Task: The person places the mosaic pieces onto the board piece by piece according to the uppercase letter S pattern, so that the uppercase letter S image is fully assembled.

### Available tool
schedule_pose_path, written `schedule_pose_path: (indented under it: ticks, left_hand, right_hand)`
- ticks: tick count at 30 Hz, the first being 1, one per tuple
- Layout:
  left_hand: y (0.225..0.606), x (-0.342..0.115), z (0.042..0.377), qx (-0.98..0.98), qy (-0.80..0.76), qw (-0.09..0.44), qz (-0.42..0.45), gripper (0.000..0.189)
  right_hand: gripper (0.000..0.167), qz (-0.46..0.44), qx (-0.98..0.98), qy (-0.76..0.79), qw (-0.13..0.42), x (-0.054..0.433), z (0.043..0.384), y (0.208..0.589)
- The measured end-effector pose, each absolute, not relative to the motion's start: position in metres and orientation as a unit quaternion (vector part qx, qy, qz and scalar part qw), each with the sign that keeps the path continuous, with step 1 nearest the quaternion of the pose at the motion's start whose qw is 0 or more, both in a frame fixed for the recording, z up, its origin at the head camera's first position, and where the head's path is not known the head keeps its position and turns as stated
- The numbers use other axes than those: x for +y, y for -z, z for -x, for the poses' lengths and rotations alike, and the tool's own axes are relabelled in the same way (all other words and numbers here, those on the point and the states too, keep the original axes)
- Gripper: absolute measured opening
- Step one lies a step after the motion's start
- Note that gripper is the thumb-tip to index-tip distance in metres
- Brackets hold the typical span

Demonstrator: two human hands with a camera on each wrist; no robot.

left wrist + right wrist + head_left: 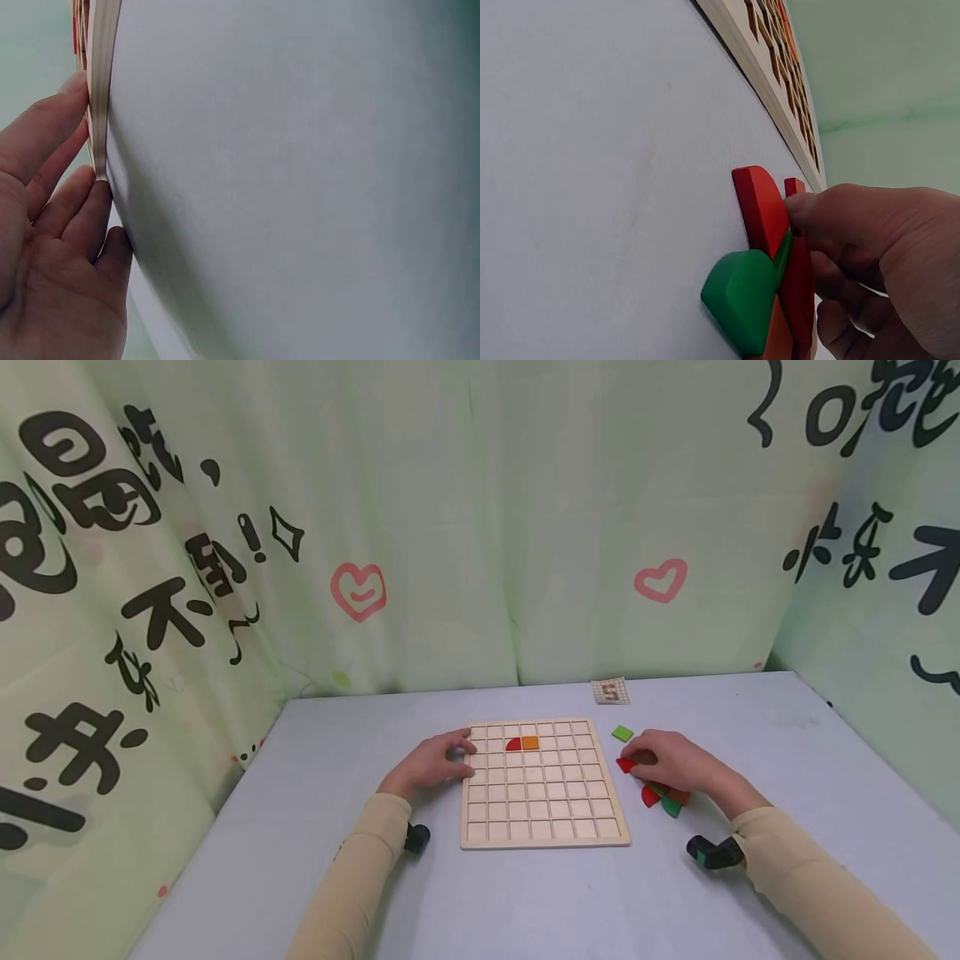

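A square wooden grid board [540,785] lies on the table, with a red quarter-round piece [513,744] and an orange square piece [530,742] side by side in its upper cells. Fairly straight fingers of my left hand [435,762] touch the board's left edge; the left wrist view shows the fingertips along its side [103,90]. Right of the board, my right hand [667,756] pinches a red piece [626,765] between thumb and fingers; the hand hides part of it. Just below that hand sits a small pile with another red piece [759,210] and a green rounded piece [739,300].
A light green piece [622,733] lies apart, between the board's upper right side and the right hand. Farther back is a small patterned card [610,691]. A pale curtain [495,527] with writing and hearts encloses the table's back and sides.
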State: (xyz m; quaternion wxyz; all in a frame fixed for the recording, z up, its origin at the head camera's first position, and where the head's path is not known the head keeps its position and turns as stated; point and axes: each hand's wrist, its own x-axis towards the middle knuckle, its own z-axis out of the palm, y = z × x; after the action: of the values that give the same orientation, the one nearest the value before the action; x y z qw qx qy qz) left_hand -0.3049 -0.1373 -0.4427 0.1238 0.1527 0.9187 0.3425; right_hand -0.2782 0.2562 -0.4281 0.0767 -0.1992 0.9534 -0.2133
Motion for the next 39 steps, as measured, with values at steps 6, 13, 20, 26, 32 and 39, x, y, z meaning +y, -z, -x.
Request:
schedule_pose_path:
  ticks: [6,13,20,26,32,39]
  left_hand:
    - [0.443,-0.138,0.305,0.918,-0.344,0.122,-0.154,0.028]
    - [0.441,-0.137,0.303,0.918,-0.345,0.122,-0.154,0.028]
    - [0.441,-0.137,0.302,0.918,-0.344,0.124,-0.151,0.028]
    - [0.441,-0.137,0.303,0.917,-0.346,0.123,-0.154,0.029]
    - [0.44,-0.137,0.304,0.916,-0.351,0.124,-0.151,0.028]
    - [0.438,-0.136,0.302,0.917,-0.348,0.129,-0.148,0.03]
  right_hand:
    - [0.032,0.212,0.952,0.21,0.071,0.253,0.279,0.427]
    - [0.03,0.207,0.952,0.213,0.075,0.25,0.281,0.43]
    - [0.03,0.197,0.95,0.237,0.056,0.247,0.28,0.431]
    - [0.032,0.199,0.946,0.252,0.033,0.242,0.283,0.429]
    - [0.031,0.207,0.945,0.254,0.024,0.232,0.286,0.423]
    - [0.031,0.187,0.941,0.281,0.026,0.216,0.293,0.422]
